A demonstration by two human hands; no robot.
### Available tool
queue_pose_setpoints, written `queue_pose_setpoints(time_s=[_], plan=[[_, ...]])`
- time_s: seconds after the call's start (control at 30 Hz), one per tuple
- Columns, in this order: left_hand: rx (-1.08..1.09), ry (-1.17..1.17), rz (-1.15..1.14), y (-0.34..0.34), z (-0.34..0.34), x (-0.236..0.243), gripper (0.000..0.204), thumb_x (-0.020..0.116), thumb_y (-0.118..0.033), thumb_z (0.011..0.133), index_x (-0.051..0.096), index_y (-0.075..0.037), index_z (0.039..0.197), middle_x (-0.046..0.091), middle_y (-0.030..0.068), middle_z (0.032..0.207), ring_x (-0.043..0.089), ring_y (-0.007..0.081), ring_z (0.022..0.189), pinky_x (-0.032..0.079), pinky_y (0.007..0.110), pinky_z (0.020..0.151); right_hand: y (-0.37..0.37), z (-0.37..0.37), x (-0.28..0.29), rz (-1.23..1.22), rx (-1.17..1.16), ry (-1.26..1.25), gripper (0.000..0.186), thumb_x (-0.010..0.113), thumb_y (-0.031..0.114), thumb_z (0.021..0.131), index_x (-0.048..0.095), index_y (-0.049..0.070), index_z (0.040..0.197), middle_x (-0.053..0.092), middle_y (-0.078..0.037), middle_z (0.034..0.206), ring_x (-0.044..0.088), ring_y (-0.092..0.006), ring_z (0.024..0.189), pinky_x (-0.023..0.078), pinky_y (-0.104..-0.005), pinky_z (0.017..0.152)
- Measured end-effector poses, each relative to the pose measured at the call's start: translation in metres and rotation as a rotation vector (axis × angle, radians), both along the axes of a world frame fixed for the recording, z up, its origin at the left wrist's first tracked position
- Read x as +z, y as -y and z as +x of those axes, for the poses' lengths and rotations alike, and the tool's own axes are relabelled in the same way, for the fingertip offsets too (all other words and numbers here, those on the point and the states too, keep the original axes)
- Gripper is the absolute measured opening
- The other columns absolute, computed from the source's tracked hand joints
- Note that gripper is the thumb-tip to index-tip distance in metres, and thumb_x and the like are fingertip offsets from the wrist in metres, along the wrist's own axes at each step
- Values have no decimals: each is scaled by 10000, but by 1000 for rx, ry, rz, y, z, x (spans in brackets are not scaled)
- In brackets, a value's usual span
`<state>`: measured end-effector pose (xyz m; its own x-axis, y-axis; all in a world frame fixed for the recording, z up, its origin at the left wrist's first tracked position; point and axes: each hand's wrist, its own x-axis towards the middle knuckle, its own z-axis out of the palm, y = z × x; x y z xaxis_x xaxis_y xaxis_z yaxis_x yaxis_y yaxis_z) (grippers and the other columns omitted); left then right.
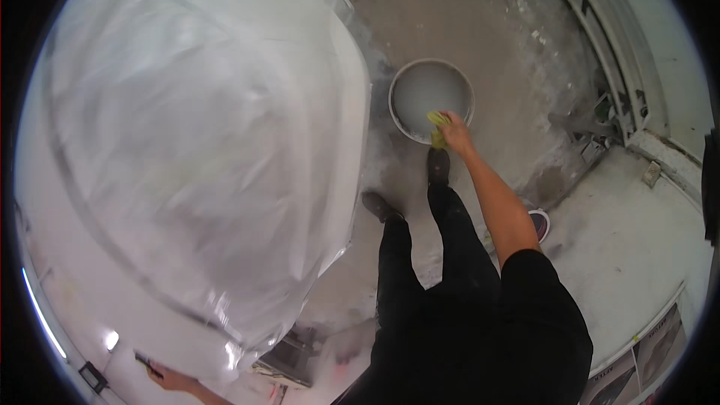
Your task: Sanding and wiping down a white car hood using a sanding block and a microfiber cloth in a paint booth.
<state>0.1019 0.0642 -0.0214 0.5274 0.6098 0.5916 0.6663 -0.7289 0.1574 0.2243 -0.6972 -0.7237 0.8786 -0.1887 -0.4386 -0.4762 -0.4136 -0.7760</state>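
Note:
My right hand (456, 135) is closed around a crumpled yellow-green cloth (438, 139), held over the near rim of a round bucket (391, 109). Cloudy grey liquid (424, 94) fills the bucket, which stands on the floor in front of my feet. Far to the lower left, my left hand (171, 379) grips a small dark, flat object (142, 360) whose kind I cannot make out. That hand is beside the lower end of a large, rounded shape wrapped in wrinkled whitish plastic sheeting (202, 127).
The wrapped shape takes up the left side. My shoes (438, 167) are close to the bucket on a stained floor (495, 67). A smaller round container (538, 226) is past my right elbow. Curved metal rails (600, 37) run along the far right.

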Motion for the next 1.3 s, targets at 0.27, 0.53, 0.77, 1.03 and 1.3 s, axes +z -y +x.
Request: queue_pose_setpoints(time_s=[0.27, 0.53, 0.77, 1.03, 1.3], plan=[[39, -97, 224, 59, 57, -45, 449, 569, -303, 1186, 673, 47, 1448, 733, 213, 1399, 728, 338, 1204, 589, 449, 1056, 31, 54, -228, -767, 335, -134, 462, 657, 188, 1021, 679, 178, 1482, 638, -284, 1474, 669, -479, 1260, 552, -547, 1121], [68, -86, 219, 74, 54, -37, 456, 567, -303, 1187, 671, 44, 1463, 734, 208, 1413, 727, 332, 1220, 585, 441, 1073, 88, 10, -299, -706, 339, -200, 392, 653, 138, 980, 712, -3, 1341, 747, -244, 1235, 713, -434, 1210, 599, -509, 1023], [17, -50, 240, 66, 40, 29, 461, 567, -304, 1187, 669, 41, 1475, 734, 204, 1424, 726, 328, 1234, 581, 435, 1087, 72, 7, -125, 663, -402, -220, 317, 624, 63, 977, 734, -26, 1260, 763, -115, 1162, 762, -250, 1006, 642, -413, 891], [-392, -7, -35, 35, 52, 16, 514, 502, -74, 1077, 603, 63, 1562, 635, 208, 1606, 606, 352, 1473, 420, 447, 1276, 86, 37, 197, 971, -531, -111, 497, 599, 420, 1146, 668, 64, 1486, 758, -96, 1294, 771, -242, 1084, 647, -423, 925], [-173, 14, 52, 65, 58, 83, 397, 685, -185, 1091, 699, -103, 1479, 613, 156, 1561, 563, 390, 1371, 405, 519, 1178, -37, 132, 617, 651, -17, 262, 515, 642, 361, 1132, 644, 26, 1523, 734, -107, 1299, 753, -217, 1088, 632, -391, 874]])
